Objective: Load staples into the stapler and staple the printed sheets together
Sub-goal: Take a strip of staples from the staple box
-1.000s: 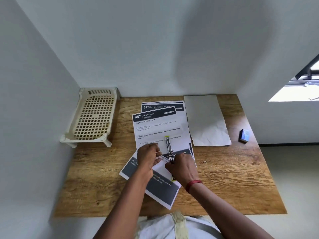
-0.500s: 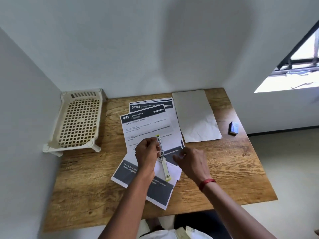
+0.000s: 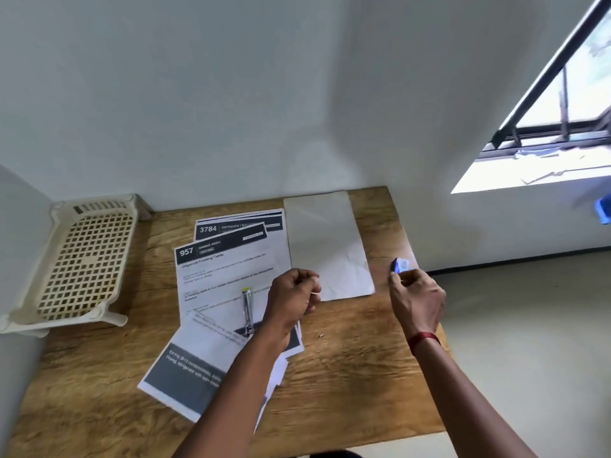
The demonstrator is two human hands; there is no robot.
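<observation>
Reaching to the far right of the table (image 3: 347, 375), the right hand (image 3: 417, 297) has left the stapler (image 3: 247, 313) and come to the small blue staple box (image 3: 400, 265) by the table's right edge. Its curled fingertips touch the box's near side; whether they grip it yet I cannot tell. The left hand (image 3: 293, 300) has let the stapler go too and hovers just right of it, fingers curled in, with a thin pale sliver at the fingertips; I cannot tell whether it pinches anything. The stapler lies lengthwise on the printed sheets (image 3: 231, 269), which are fanned loosely at the table's middle, with 1 blank sheet (image 3: 325, 246) to their right. Both hands off the tool and 1 at the box suggests loading has begun: staples come out next, and stapling is not yet started.
</observation>
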